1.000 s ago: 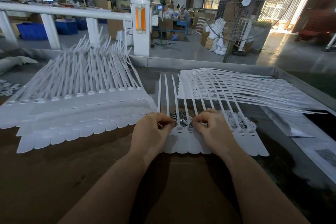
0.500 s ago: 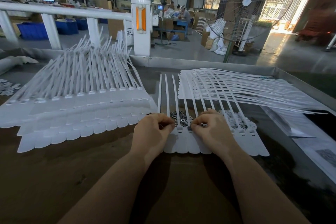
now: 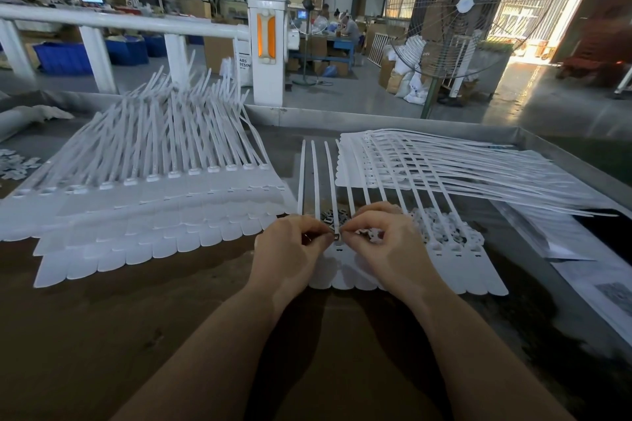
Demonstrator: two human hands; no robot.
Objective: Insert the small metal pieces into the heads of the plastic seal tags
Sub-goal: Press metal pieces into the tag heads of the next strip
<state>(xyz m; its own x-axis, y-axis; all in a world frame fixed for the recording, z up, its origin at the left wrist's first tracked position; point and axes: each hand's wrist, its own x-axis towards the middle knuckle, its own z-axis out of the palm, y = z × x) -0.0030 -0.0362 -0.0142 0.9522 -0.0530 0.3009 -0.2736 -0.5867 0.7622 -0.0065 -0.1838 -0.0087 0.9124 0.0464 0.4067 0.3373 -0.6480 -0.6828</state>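
A strip of white plastic seal tags (image 3: 455, 267) lies flat in front of me, straps pointing away. My left hand (image 3: 290, 249) and my right hand (image 3: 383, 246) meet over one tag head near the strip's left end. Both pinch at a small metal piece (image 3: 337, 236) sitting at that head. A heap of small grey metal pieces (image 3: 330, 216) lies just behind my fingers, between the straps. My right hand also cups a few pale bits (image 3: 371, 234) under its curled fingers.
A big fanned stack of white tags (image 3: 154, 202) covers the table's left side. Another stack (image 3: 444, 171) lies at the back right. Loose white clips (image 3: 441, 227) sit right of my hands. Papers (image 3: 598, 280) lie near the table's raised metal rim (image 3: 561, 161).
Both hands have drawn closer together, fingertips now meeting over one tag head. The tags and stacks have not moved.
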